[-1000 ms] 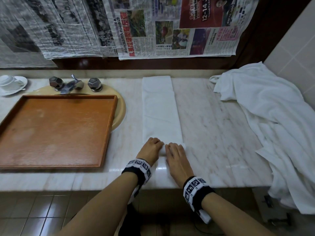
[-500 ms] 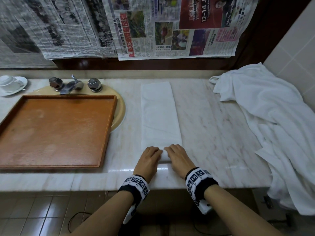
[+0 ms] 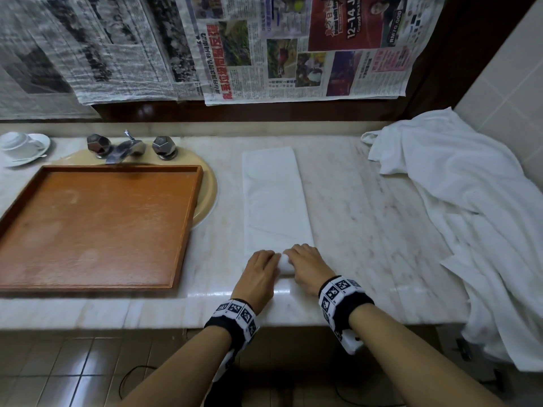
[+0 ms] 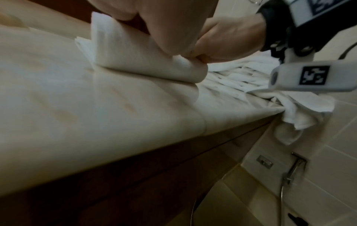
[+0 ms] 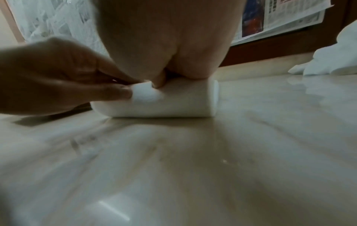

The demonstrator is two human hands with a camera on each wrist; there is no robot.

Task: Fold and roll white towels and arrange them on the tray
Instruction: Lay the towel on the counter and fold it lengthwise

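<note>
Both hands sit side by side on the near end of the folded towel point(image 3: 276, 201), which lies as a long narrow strip running away from the person on the marble table point(image 3: 367, 215), just right of the tray point(image 3: 188, 224). Left hand point(image 3: 260, 274) and right hand point(image 3: 308, 267) each have fingers curled over the started roll point(image 5: 164, 102), thumbs tucked against it; that's the grip on both sides, closed round the roll, nothing else held. Two hands together likely keep the roll even across its width so it doesn't cone.

The roll is short and fat in the right wrist view, a neat cylinder with a flat, flush end on the right side. Only a few turns are in; most of the strip lies flat beyond the knuckles. The cloth looks soft, thick and plain white, with a faint diagonal crease showing near the hands.

The tray is wooden, holds no towels, and rests partly over the sink basin point(image 3: 210, 198) below the tap point(image 3: 126, 149). It sits close to the left hand, so the finished roll has a short carry. A pile of loose white towels point(image 3: 470, 215) is heaped at the right end of the table, draping over the edge, well apart from the strip. Early stage, I'd say: first roll not yet finished.
</note>
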